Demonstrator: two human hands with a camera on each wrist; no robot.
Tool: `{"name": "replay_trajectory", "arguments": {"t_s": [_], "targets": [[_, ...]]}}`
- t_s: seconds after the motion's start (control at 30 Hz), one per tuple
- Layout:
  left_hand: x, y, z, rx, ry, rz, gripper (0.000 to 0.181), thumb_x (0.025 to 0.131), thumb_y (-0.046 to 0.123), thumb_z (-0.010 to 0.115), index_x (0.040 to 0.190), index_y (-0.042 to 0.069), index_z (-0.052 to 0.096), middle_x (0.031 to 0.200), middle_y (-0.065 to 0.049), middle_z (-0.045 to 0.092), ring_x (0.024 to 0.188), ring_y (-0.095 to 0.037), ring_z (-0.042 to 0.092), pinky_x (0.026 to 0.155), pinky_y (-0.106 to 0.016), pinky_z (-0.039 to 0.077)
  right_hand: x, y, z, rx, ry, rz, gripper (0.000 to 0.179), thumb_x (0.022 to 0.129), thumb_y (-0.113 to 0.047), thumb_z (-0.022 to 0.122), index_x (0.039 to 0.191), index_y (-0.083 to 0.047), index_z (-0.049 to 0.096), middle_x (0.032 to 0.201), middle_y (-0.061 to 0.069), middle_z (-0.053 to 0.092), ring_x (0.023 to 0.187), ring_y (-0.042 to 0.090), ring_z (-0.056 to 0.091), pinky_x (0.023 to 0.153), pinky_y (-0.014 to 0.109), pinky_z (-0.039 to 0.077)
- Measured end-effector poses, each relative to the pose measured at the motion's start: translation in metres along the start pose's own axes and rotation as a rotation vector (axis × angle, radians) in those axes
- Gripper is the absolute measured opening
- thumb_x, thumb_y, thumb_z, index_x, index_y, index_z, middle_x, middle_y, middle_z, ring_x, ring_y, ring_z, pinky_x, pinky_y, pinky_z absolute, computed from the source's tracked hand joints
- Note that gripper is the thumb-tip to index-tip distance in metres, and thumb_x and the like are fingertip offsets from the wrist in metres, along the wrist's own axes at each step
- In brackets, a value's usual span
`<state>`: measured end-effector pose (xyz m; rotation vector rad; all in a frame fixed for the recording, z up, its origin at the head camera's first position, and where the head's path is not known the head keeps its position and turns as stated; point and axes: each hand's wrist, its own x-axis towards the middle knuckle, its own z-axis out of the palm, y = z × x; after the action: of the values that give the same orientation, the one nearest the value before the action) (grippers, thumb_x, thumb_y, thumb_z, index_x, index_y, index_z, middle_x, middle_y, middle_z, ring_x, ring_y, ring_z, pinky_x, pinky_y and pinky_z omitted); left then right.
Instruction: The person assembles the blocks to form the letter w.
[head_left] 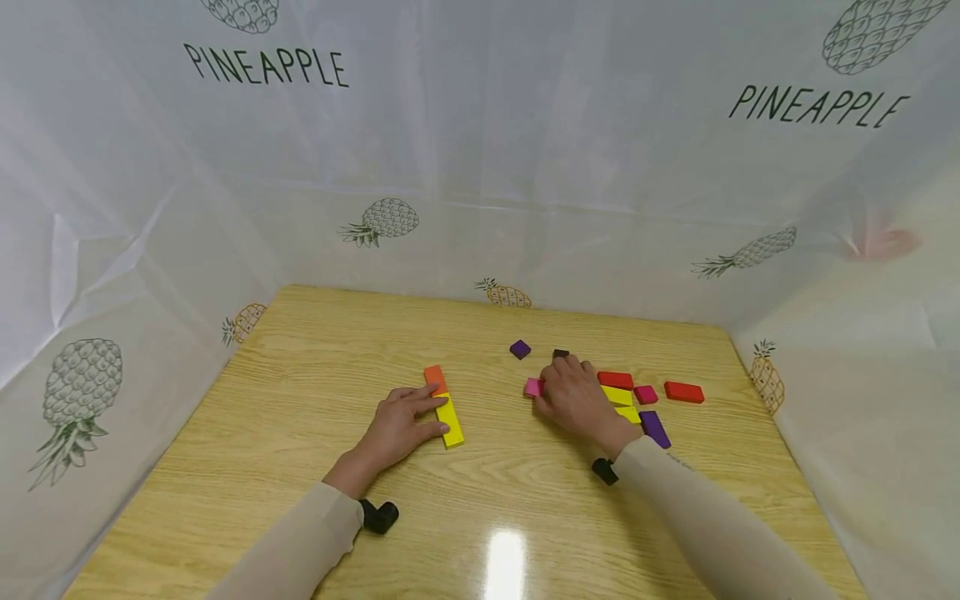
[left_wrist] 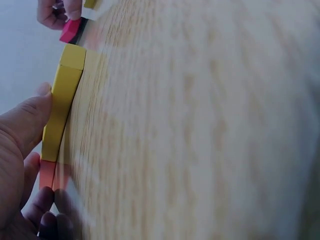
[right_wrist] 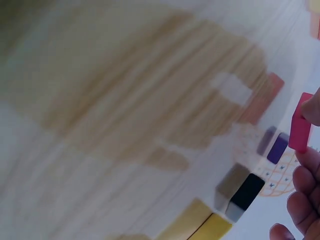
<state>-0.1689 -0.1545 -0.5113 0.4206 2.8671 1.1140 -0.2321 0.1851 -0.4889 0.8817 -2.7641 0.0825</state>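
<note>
An orange block (head_left: 435,377) and a longer yellow block (head_left: 452,425) lie end to end in a line on the table. My left hand (head_left: 397,429) rests beside them, with its thumb against the yellow block and its fingertips at the orange one. In the left wrist view, the thumb (left_wrist: 42,92) lies along the yellow block's side. To the right, my right hand (head_left: 573,396) pinches a pink block (right_wrist: 301,125) between thumb and fingertip, raised off the table. The palm side of this hand is hidden in the head view.
A purple block (head_left: 520,349) and a black block (head_left: 561,354) lie beyond my right hand. Beside it are yellow blocks (head_left: 618,396), red blocks (head_left: 684,392), a dark pink block (head_left: 646,394) and a longer purple one (head_left: 656,429). Pineapple-print sheeting (head_left: 480,167) walls the table.
</note>
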Motion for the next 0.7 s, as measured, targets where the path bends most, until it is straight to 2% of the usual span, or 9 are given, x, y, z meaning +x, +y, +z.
{"name": "replay_trajectory", "arguments": {"t_s": [0.13, 0.33, 0.5, 0.7], "targets": [[0.001, -0.001, 0.000, 0.005, -0.002, 0.002, 0.049, 0.095, 0.036, 0.079, 0.140, 0.017, 0.071, 0.161, -0.001, 0.053, 0.144, -0.038, 0.045, 0.117, -0.066, 0.033, 0.001, -0.009, -0.002, -0.016, 0.010, -0.027, 0.026, 0.096, -0.030, 0.069, 0.102, -0.004, 0.066, 0.098, 0.009, 0.060, 0.094, 0.031, 0.049, 0.082, 0.046, 0.041], [0.000, 0.000, -0.001, -0.004, -0.006, 0.000, 0.049, 0.095, 0.035, 0.079, 0.140, 0.017, 0.071, 0.161, -0.002, 0.052, 0.144, -0.037, 0.045, 0.117, -0.065, 0.033, 0.001, -0.026, 0.000, -0.016, 0.050, -0.099, 0.025, 0.094, -0.029, 0.072, 0.098, -0.005, 0.066, 0.093, 0.008, 0.059, 0.088, 0.029, 0.047, 0.078, 0.041, 0.038], [0.000, 0.001, -0.001, -0.010, -0.009, 0.000, 0.049, 0.095, 0.035, 0.080, 0.140, 0.017, 0.071, 0.161, -0.002, 0.052, 0.145, -0.038, 0.044, 0.118, -0.065, 0.032, -0.001, -0.041, 0.002, -0.017, 0.034, -0.141, 0.025, 0.095, -0.032, 0.072, 0.095, -0.008, 0.065, 0.090, 0.005, 0.058, 0.087, 0.026, 0.048, 0.076, 0.038, 0.036], [0.000, 0.000, 0.000, -0.003, -0.006, -0.001, 0.050, 0.094, 0.036, 0.080, 0.140, 0.017, 0.071, 0.161, -0.001, 0.052, 0.145, -0.038, 0.045, 0.118, -0.065, 0.032, -0.005, -0.061, 0.003, -0.032, -0.001, -0.196, 0.026, 0.096, -0.037, 0.070, 0.095, -0.012, 0.065, 0.092, 0.002, 0.059, 0.087, 0.023, 0.048, 0.078, 0.037, 0.039]]}}
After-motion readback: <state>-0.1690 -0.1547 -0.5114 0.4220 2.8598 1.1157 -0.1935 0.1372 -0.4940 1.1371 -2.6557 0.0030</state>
